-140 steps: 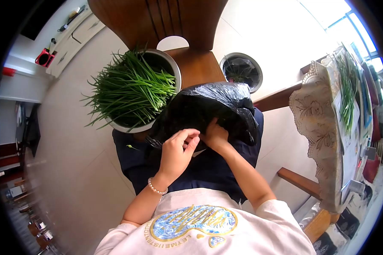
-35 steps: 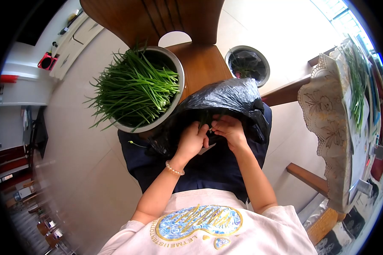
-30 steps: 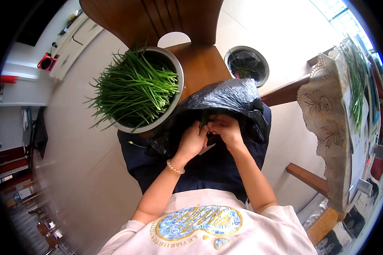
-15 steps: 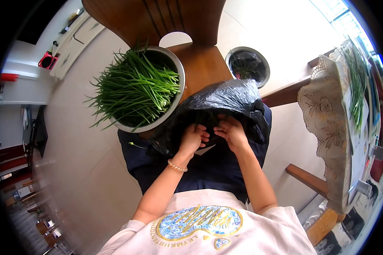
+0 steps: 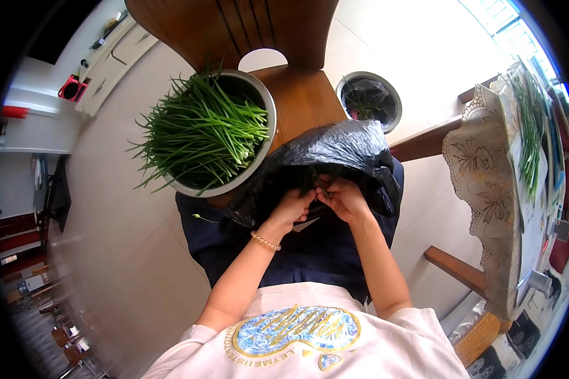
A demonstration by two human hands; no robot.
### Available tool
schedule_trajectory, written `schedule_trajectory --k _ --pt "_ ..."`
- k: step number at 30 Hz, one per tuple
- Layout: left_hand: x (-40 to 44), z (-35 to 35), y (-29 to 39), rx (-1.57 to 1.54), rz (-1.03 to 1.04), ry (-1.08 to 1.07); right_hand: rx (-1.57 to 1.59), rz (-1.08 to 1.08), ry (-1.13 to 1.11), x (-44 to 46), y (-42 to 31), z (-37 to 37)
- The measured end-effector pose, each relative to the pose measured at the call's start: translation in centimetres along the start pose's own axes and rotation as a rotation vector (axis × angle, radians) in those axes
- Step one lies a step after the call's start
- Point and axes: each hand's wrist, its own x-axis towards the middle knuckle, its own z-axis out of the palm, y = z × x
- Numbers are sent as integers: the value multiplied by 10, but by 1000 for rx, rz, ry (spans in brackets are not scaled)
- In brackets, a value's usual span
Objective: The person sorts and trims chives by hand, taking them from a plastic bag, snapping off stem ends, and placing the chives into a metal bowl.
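A black plastic bag (image 5: 335, 148) lies across my lap, its mouth toward me. At that mouth my left hand (image 5: 293, 208) is closed around a few dark green chives (image 5: 308, 179), which are mostly lost in the bag's shadow. My right hand (image 5: 344, 201) meets it from the right, its thumb and fingers pinched at the chives' near ends; the exact grip is hard to see. Up and to the left, a metal bowl (image 5: 273, 120) is heaped with long green chives (image 5: 208, 129), their pale ends facing right.
The bowl rests on a wooden chair (image 5: 303, 95) in front of me. A second metal basin (image 5: 395, 104) with a dark bag liner stands on the floor behind. To the right is a table with a lace cloth (image 5: 477, 158), and more green stalks (image 5: 530, 148) lie on it.
My two hands have come together at the bag's mouth, the left moving right and the fingertips now meeting. The bowl and bag stay in place.
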Motion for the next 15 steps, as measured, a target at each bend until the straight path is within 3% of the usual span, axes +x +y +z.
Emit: schedule_trajectory --k 5,7,10,13,15 --pt "-10 4 9 13 -83 69 -108 -19 31 0 1 -1" --pt "-9 2 5 -2 -94 79 -200 65 22 0 1 2" --pt "-8 2 0 -30 34 -5 -392 73 19 -3 5 8" --pt "-15 10 9 53 51 -26 -336 49 -36 1 6 5" --pt "-21 21 17 15 124 82 -323 43 -32 -1 5 9"
